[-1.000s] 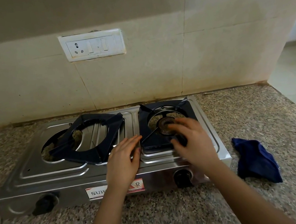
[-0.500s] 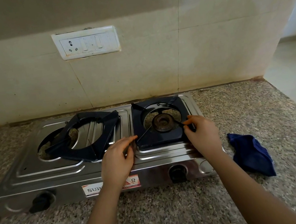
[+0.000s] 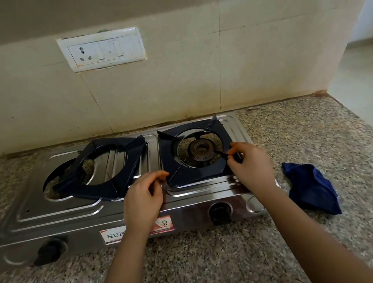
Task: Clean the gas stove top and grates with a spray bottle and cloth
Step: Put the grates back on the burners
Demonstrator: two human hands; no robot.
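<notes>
Left hand (image 3: 144, 197) and right hand (image 3: 250, 164), newly spread, pinch the dark-blue square metal grate (image 3: 198, 176) flanking the rusty round burner (image 3: 200, 152), seemingly to lift it.

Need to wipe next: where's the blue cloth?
In the head view, the blue cloth lies crumpled on the granite counter, right of the stove, near the right hand.

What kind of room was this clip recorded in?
Most likely a home kitchen: a two-burner steel gas stove sits on a speckled granite counter against a tiled wall, with a switch-and-socket plate mounted above it.
</notes>
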